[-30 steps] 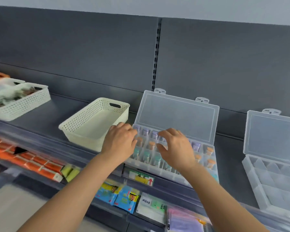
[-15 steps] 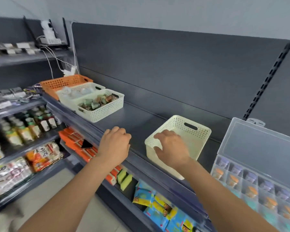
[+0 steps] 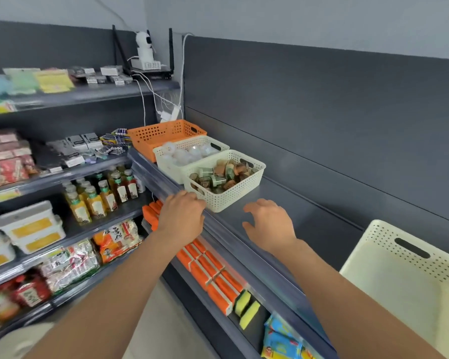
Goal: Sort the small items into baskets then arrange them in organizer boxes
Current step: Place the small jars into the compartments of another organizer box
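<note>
Dark grey shelving [image 3: 322, 112], pale wall [image 3: 296, 19] above

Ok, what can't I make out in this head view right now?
Head view only.
Orange perforated plastic basket: contents hidden behind its own front wall.
White perforated basket beside it: pale round items washed out, kind unreadable.
Large cream perforated basket: cut off by right and bottom edges.
Left hand: fingertips curl out of sight; contact with the cream basket of small jars unclear.
</note>
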A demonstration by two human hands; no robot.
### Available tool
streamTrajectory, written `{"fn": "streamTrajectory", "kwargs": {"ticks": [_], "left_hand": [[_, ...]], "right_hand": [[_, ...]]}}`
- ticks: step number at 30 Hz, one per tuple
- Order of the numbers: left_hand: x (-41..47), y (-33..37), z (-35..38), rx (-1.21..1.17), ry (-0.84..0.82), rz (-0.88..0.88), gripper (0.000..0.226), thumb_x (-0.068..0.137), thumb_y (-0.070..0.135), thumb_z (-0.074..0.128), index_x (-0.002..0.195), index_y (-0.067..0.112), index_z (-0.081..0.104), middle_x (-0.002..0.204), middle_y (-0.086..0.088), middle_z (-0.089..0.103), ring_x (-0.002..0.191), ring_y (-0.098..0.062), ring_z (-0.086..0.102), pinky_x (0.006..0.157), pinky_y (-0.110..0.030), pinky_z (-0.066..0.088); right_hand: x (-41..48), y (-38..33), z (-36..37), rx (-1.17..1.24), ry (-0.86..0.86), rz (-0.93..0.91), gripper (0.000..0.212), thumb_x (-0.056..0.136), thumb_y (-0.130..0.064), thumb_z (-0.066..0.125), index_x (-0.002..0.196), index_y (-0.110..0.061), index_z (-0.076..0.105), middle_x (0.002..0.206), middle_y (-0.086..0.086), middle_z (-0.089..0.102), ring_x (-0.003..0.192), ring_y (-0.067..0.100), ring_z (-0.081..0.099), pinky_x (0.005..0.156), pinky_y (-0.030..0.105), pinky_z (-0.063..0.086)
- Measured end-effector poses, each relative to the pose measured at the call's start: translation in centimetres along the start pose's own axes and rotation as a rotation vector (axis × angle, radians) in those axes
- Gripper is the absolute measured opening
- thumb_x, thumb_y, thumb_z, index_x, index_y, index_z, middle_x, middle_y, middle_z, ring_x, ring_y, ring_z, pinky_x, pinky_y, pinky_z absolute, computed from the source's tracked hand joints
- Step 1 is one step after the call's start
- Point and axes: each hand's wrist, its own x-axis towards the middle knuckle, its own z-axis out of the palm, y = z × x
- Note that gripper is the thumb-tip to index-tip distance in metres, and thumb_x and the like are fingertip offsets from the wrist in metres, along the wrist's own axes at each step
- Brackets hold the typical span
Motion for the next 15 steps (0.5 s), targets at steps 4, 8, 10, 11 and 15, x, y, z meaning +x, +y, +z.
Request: {"fn": "streamTrajectory", "kwargs": {"ticks": [4, 8, 10, 11, 15], "left_hand": [[3.4, -3.5, 1.8, -0.024, -0.015, -0.044, 0.027, 0.092, 0.028, 0.051, 0.114, 0.020, 0.065, 0.112, 0.000, 0.060, 0.108, -0.021, 0.049, 0.089, -0.035, 0.040], [7.4, -6.3, 3.7, -0.058, -0.044, -0.063, 0.026, 0.094, 0.027, 0.048, 0.113, 0.019, 0.064, 0.108, -0.002, 0.058, 0.106, -0.022, 0.050, 0.085, -0.035, 0.043], [9.6, -7.4, 4.6, -0.090, -0.061, -0.067, 0.027, 0.094, 0.025, 0.047, 0.114, 0.017, 0.064, 0.109, -0.003, 0.057, 0.105, -0.023, 0.051, 0.085, -0.037, 0.046], [10.5, -7.8, 5.0, -0.109, -0.071, -0.073, 0.028, 0.094, 0.024, 0.047, 0.116, 0.016, 0.063, 0.110, -0.004, 0.057, 0.105, -0.024, 0.051, 0.085, -0.038, 0.046], [14.0, -9.6, 7.2, -0.182, -0.100, -0.126, 0.031, 0.096, 0.026, 0.047, 0.122, 0.012, 0.059, 0.113, -0.008, 0.052, 0.105, -0.025, 0.052, 0.085, -0.038, 0.047]], "right_hand": [[4.9, -0.6, 2.2, 0.023, 0.004, 0.008, 0.036, 0.090, -0.032, 0.053, 0.123, -0.017, 0.057, 0.112, 0.004, 0.061, 0.110, 0.025, 0.053, 0.086, 0.036, 0.047], [9.9, -0.4, 4.3, 0.063, 0.051, 0.080, 0.041, 0.091, -0.050, 0.050, 0.118, -0.020, 0.056, 0.102, 0.001, 0.063, 0.102, 0.023, 0.056, 0.073, 0.034, 0.049], [12.3, -0.1, 5.3, 0.081, 0.046, 0.152, 0.045, 0.090, -0.056, 0.047, 0.117, -0.021, 0.053, 0.101, 0.001, 0.064, 0.098, 0.023, 0.058, 0.067, 0.032, 0.048], [13.3, 0.0, 5.7, 0.077, 0.031, 0.187, 0.048, 0.089, -0.058, 0.047, 0.117, -0.019, 0.051, 0.099, 0.001, 0.064, 0.095, 0.023, 0.059, 0.064, 0.032, 0.048], [16.5, 0.6, 7.2, 0.034, 0.007, 0.271, 0.045, 0.088, -0.053, 0.051, 0.114, -0.017, 0.045, 0.091, 0.001, 0.064, 0.083, 0.023, 0.061, 0.059, 0.029, 0.042]]}}
